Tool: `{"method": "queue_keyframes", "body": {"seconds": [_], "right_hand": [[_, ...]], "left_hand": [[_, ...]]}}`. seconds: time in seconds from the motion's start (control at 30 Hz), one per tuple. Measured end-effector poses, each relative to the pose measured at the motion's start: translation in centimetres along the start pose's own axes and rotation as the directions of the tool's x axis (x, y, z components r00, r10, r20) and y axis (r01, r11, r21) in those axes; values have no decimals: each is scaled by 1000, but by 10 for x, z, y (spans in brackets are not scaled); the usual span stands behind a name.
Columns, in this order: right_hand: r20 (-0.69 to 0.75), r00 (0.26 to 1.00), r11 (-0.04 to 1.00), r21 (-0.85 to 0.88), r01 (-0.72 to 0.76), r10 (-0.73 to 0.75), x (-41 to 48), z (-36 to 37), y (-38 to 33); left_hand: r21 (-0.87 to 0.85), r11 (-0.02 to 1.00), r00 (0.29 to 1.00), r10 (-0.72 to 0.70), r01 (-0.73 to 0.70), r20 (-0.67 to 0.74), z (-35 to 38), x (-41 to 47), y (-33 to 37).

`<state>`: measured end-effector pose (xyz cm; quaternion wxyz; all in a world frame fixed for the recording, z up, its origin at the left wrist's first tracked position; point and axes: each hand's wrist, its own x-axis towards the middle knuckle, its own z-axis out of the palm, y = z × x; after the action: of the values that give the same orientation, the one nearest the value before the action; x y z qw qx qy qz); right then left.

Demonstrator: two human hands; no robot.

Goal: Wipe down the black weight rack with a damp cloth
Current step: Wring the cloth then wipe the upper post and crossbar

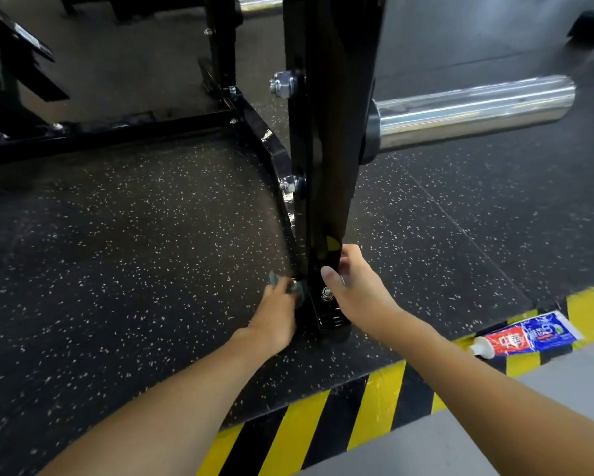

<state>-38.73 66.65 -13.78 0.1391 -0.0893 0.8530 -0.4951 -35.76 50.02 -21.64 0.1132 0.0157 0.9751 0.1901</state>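
Speckled gym floor (134, 235). Our left hand (275, 314) pinches cloth (301, 293) in its fingers (283, 286) at the rack (326, 149) foot; right hand (357, 290) curls round it above. We should rub around the bolts (326, 294).

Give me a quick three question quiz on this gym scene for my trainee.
1. True or false: the left hand holds the cloth low on the rack.
2. What lies on the striped edge? A toothpaste tube, B spray bottle, C brush.
3. Fill in: the right hand grips the rack's ____.
Key: 1 true; 2 A; 3 upright.
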Motion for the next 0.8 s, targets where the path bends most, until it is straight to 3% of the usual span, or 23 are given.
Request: {"method": "queue_keyframes", "body": {"seconds": [0.07,0.1,0.13,0.2,0.27,0.3,0.37,0.43,0.47,0.5,0.53,0.57,0.6,0.63,0.7,0.8], "right_hand": [[-39,998,998,-43,-51,50,-9,-2,-4],[-91,993,995,-64,-80,74,-15,-3,-5],[-143,986,994,-57,-97,88,-21,-4,-4],[-159,986,997,59,-43,52,-41,-3,-4],[-1,995,987,131,95,-95,-64,2,-8],[84,983,980,126,152,-163,-73,5,-11],[76,969,970,68,231,-236,-79,5,-14],[-119,965,973,-31,231,-233,-72,-2,-12],[-195,961,980,-41,194,-198,-66,-8,-10],[-253,957,990,-29,139,-142,-58,-14,-5],[-303,949,996,-20,85,-87,-50,-22,-1],[-357,934,999,-26,22,-30,-39,-30,6],[-395,918,998,-41,-49,29,-29,-38,12],[-412,908,991,-70,-114,75,-18,-44,18],[-390,914,969,-162,-186,110,7,-50,29],[-245,967,936,-317,-154,76,43,-31,40]], "left_hand": [[-121,992,1000,-22,24,18,-2,-14,1],[-264,957,992,-125,117,-15,-7,-20,5],[-463,859,962,-268,219,-42,-17,-26,12],[-843,475,874,-485,253,-11,-44,-33,29],[-974,111,877,-463,197,125,-69,-42,57],[-979,-21,897,-398,201,192,-80,-49,74],[-955,-158,910,-297,252,289,-95,-60,101],[-930,-224,917,-208,293,339,-103,-60,113],[-931,-205,926,-170,302,338,-107,-60,116],[-956,-67,938,-189,284,292,-107,-58,115],[-954,197,958,-220,226,182,-106,-56,111],[-834,533,974,-226,140,19,-104,-55,109],[-602,798,973,-167,40,-156,-98,-55,105],[-419,908,965,-94,-18,-246,-90,-57,100],[-316,949,983,-59,1,-174,-69,-59,89],[-305,948,989,-119,87,-89,-43,-56,76]]}}
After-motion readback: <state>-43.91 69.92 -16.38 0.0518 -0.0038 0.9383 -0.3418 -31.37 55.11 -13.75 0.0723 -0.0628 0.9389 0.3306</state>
